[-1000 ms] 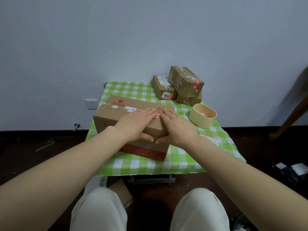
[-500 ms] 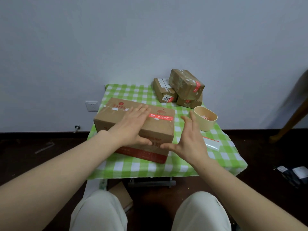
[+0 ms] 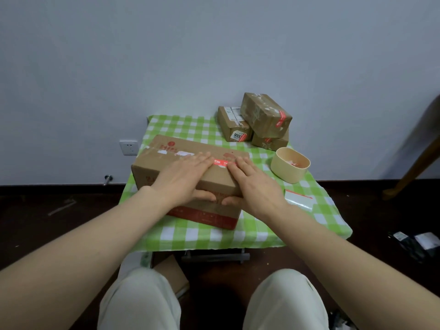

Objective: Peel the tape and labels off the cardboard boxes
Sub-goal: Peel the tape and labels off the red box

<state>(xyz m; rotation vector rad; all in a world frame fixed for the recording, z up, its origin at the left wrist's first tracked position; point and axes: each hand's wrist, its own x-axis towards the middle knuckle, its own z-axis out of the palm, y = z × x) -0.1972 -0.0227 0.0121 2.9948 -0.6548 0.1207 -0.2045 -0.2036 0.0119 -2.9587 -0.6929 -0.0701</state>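
The large cardboard box (image 3: 171,160) sits on the near half of a small table covered with a green-and-white checked cloth (image 3: 190,232), turned a little so that one corner points toward the person's right knee. Both hands lie on it. The left hand (image 3: 183,177) rests flat across the top with its fingers straight and together, and its thumb lies against the front face. The right hand (image 3: 252,184) does the same just beside it, with its fingers laid out over the top and its thumb on the front face close to the left thumb. Neither hand is closed round anything; they press on the cardboard.

Between the two sets of fingertips a short red label strip (image 3: 220,162) shows on the top of the box. The right fingertips touch its right end and the left fingertips reach its left end. White torn paper remnants (image 3: 181,152) run along the top farther left. A red printed band (image 3: 204,216) crosses the bottom of the front face.

At the far right corner of the table are three small cardboard boxes. One has a white "9006" sticker (image 3: 239,135), a second lies beside it, and a third (image 3: 264,115) is tilted on top of them with a red tab. A beige tub (image 3: 289,167) stands near the right hand, and a clear piece of tape with a red edge (image 3: 298,201) lies on the cloth below it. A wall socket (image 3: 128,147) is set in the wall to the left.
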